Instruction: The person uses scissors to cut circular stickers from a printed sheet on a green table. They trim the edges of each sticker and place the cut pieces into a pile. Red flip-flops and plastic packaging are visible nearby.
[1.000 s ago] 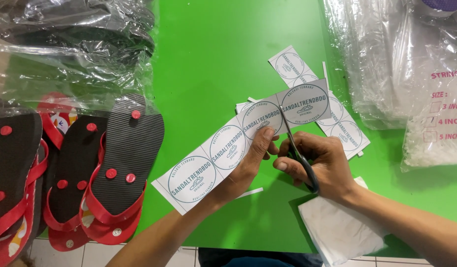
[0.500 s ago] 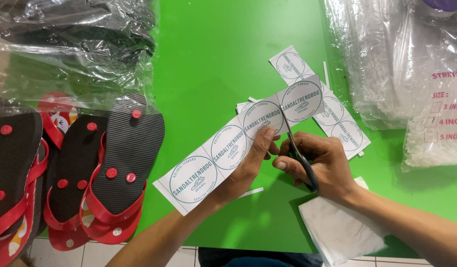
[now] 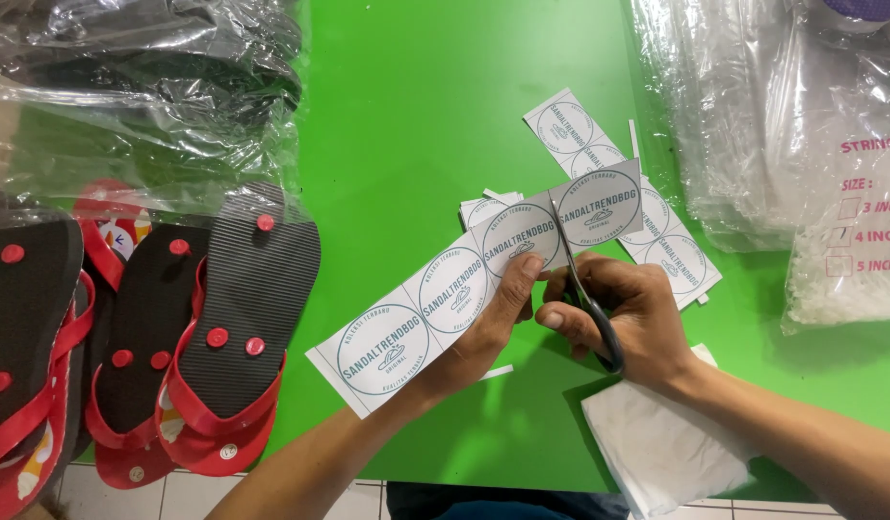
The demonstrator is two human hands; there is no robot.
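My left hand [image 3: 483,327] holds a long white strip of round printed labels [image 3: 445,294] up over the green table, thumb on top near its middle. My right hand [image 3: 628,313] grips a pair of black-handled scissors [image 3: 580,279]. The blades sit in the strip between the two rightmost labels. Another strip of the same labels [image 3: 618,188] lies flat on the table behind the hands, with a few small paper offcuts beside it.
Red and black flip-flops [image 3: 223,337] lie sole-up at the table's left edge, with bagged ones [image 3: 137,87] behind. Clear plastic bags [image 3: 782,125] pile up at the right. A white cloth [image 3: 666,448] lies near the front edge of the green table [image 3: 416,116].
The label strip has shifted a little to the right and up, and the scissor blades have gone slightly further into it. Both hands stay in place.
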